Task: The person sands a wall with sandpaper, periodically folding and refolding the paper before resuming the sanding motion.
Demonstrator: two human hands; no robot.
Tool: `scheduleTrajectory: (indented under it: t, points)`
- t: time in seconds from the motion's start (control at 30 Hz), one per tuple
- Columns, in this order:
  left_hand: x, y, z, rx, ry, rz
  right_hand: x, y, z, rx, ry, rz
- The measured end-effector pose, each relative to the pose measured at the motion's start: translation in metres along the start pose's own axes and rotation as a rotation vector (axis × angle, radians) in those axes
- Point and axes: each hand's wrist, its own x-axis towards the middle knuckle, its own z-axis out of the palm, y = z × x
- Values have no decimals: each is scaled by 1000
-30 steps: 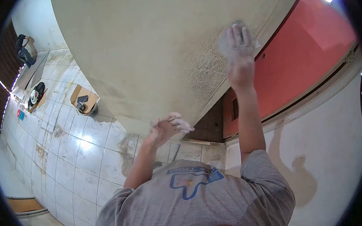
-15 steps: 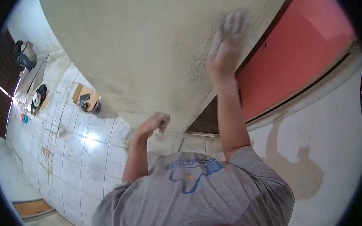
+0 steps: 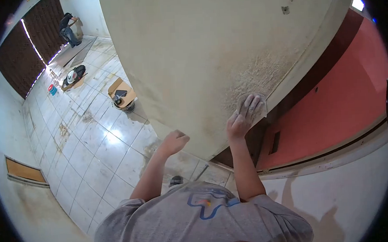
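Note:
My right hand [image 3: 243, 119] presses a thin greyish sheet of sandpaper [image 3: 259, 110] flat against the beige wall [image 3: 178, 65], close to the wall's corner edge. Its fingers are whitish with dust. Just above the hand lies a rough, flaky patch [image 3: 261, 71] of peeling surface. My left hand [image 3: 174, 142] hangs in front of the lower wall with its fingers curled in, and I see nothing in it.
A red door panel [image 3: 324, 101] stands right of the wall corner. On the tiled floor [image 3: 99, 156] at left are a cardboard piece [image 3: 122, 87] on a bucket [image 3: 127, 108], a white helmet [image 3: 72, 76] on a dark bag and a small blue-red can [image 3: 52, 89]. A co-worker [image 3: 69, 30] bends by the far wall.
My right hand has moved down the wall with the sandpaper, from over the rough patch to below it. The head view has shifted, showing more of the room. My left hand stays low and curled.

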Motion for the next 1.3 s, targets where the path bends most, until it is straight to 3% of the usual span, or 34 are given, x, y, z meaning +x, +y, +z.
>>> scheduleTrajectory:
  t: [0.13,0.3,0.37,0.47,0.57,0.67,0.77,0.9,1.0,1.17,1.23,1.3]
  points:
    - [-8,-2,11,48,46,223,64,-17,-32,34,11,-80]
    - [-8,49,4,-161,131,163,131,-52,-79,97,41,-79]
    - [-18,89,-9,-230,150,71,126,-52,-80,103,-1,-48]
    - [-4,93,-15,-327,126,109,84,-32,-56,64,-2,-36]
    - [21,94,-2,-683,379,151,17,-6,-24,186,30,-36]
    - [53,82,4,-989,328,264,11,11,-24,155,4,-57]
    - [67,95,5,-956,122,170,63,-5,-45,141,65,-149]
    - [81,101,-12,-966,-83,327,157,-36,-82,-9,345,-208]
    - [85,98,-33,-988,-152,354,168,-48,-85,38,295,-187]
    - [98,61,-64,-945,-273,325,76,-36,-24,-88,155,-165]
    - [96,57,-68,-730,-106,499,35,-68,-10,258,105,-8]
    - [83,61,-84,-412,63,702,-11,-103,-18,575,-65,298]
